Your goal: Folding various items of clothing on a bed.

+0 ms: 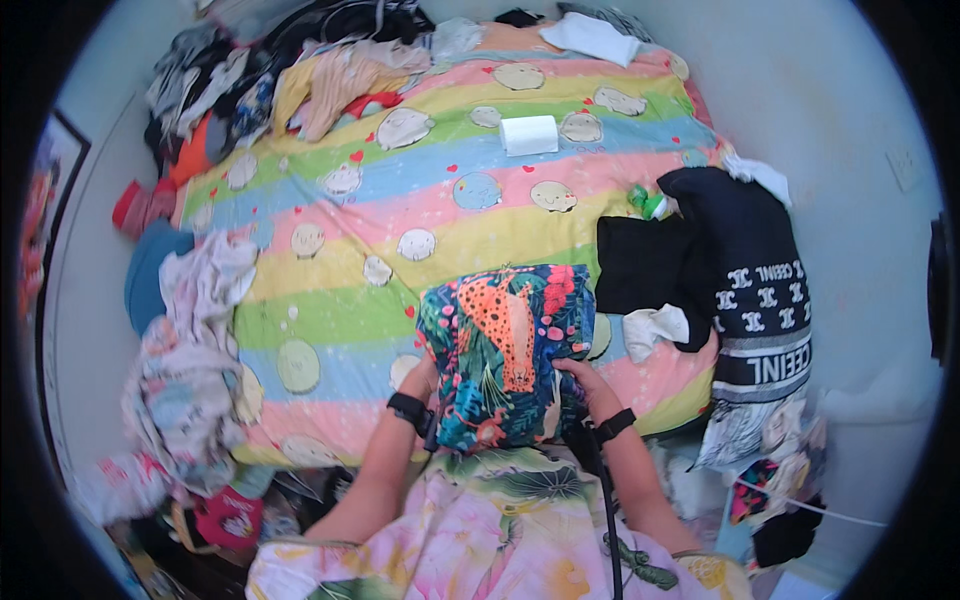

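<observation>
A folded dark blue garment or cloth (510, 352) with a leopard and jungle-leaf print is held up close to my body, above the near edge of the bed. My left hand (424, 376) grips its left side, with the fingers mostly hidden behind the fabric. On the right side, the thumb of my right hand (583, 381) lies over the front while the other fingers are out of sight behind it. A dark strap circles each of my wrists. Under and beyond the cloth spreads a striped bedsheet (337, 266) printed with cartoon faces and hearts.
Clothes heap (337, 82) up at the back left, and a rumpled light cloth (184, 390) lies at the left edge. A white roll (529, 136) rests mid-bed. To the right are a folded black cloth (641, 262), a white cloth (654, 331) and a dark patterned pillow (750, 277) by the wall.
</observation>
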Demonstrator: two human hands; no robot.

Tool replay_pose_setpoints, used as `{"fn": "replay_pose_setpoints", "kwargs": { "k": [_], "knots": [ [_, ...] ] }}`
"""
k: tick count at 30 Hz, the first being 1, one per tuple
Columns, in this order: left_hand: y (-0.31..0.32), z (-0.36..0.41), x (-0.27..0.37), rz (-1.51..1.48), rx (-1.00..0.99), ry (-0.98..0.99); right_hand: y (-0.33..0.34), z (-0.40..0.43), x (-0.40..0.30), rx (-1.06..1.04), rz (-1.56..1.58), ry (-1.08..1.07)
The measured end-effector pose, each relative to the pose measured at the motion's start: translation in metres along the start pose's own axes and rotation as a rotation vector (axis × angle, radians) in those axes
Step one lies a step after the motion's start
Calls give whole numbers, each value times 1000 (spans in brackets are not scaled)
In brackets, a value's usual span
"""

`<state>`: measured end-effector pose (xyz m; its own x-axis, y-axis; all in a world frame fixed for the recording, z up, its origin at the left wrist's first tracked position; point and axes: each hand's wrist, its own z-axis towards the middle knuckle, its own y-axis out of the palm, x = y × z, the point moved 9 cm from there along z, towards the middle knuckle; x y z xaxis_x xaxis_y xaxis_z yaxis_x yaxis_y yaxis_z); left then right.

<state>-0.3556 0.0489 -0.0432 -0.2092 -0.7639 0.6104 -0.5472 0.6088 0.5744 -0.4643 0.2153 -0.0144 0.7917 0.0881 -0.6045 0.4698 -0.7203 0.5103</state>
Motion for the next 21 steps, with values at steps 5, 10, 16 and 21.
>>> {"fn": "replay_pose_setpoints", "kwargs": {
  "k": [5,10,16,21],
  "knots": [
    [17,14,-7,144,-234,58,-32,-39,13,239,7,-134],
    [79,3,-39,611,-169,-44,-74,-131,42,427,178,-221],
    [119,33,-147,226,-697,-336,-80,-214,59,579,267,-446],
    [230,-56,-202,319,-896,-757,-113,-301,131,916,393,-677]
  ]
}}
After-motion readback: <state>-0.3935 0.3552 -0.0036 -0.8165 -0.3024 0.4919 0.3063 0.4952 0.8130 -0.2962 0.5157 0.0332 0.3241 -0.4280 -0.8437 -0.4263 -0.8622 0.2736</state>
